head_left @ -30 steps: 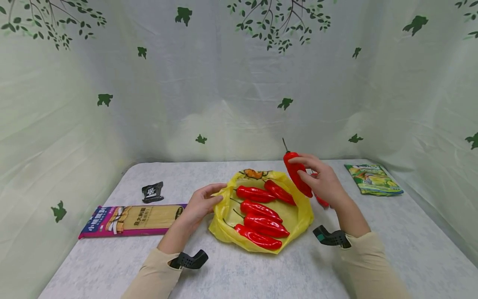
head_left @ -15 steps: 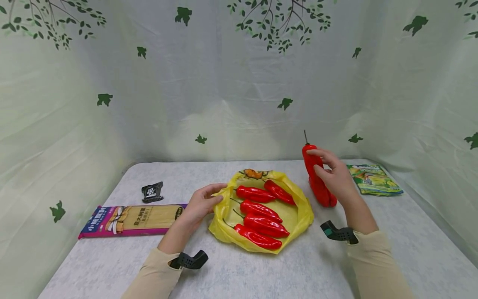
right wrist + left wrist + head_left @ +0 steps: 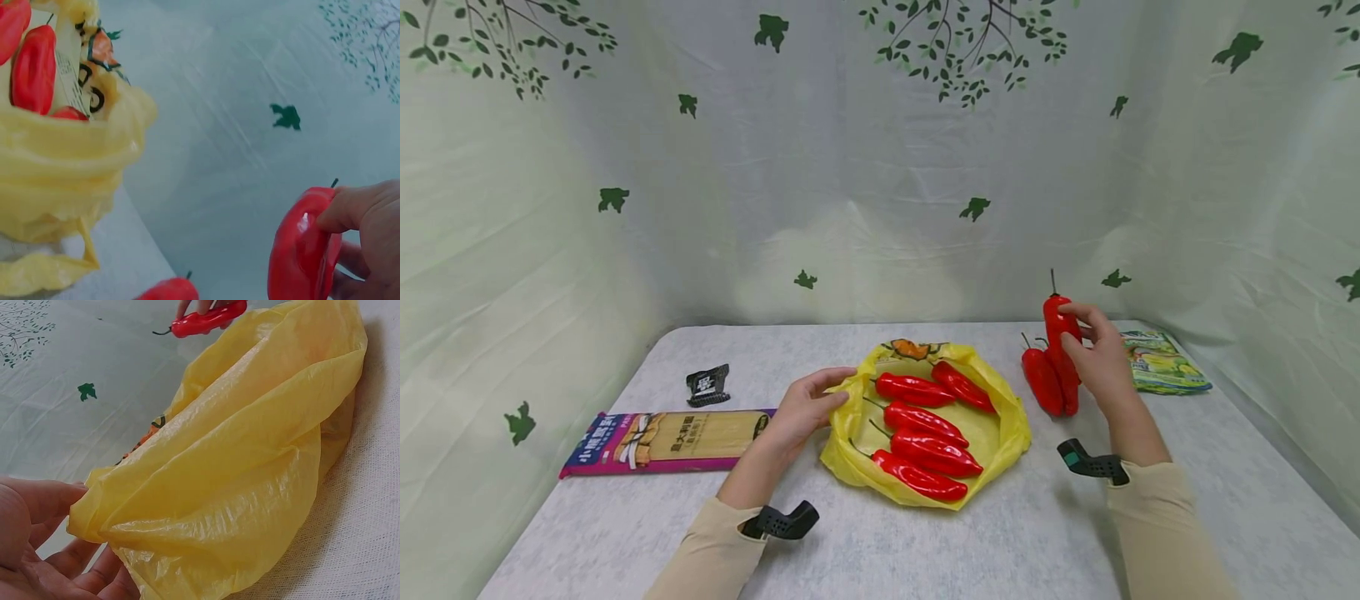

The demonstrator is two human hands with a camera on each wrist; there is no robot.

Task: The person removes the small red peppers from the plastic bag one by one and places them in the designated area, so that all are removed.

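A yellow plastic bag (image 3: 1011,433) lies with its mouth spread wide and several red chili peppers (image 3: 925,421) inside. At its left rim, my left hand (image 3: 801,412) pinches the plastic between thumb and fingers, as the left wrist view shows of the bag (image 3: 219,481). Right of the bag, my right hand (image 3: 1101,354) holds another red pepper (image 3: 1060,321) near its upper part, stem up. Beneath and beside it, a pepper (image 3: 1040,379) lies on the table, with a second one partly hidden by the held pepper. In the right wrist view the held pepper (image 3: 300,250) appears clearly.
A pack of dry noodles (image 3: 700,440) lies at left, partly behind the left forearm. Farther back is a small black packet (image 3: 707,386). A green and yellow packet (image 3: 1165,362) sits at the table's far right. A leaf-printed curtain (image 3: 880,183) encloses the table.
My right hand has carried its pepper rightward, from above the bag's right edge to the peppers on the table. The left hand stays on the bag's rim.
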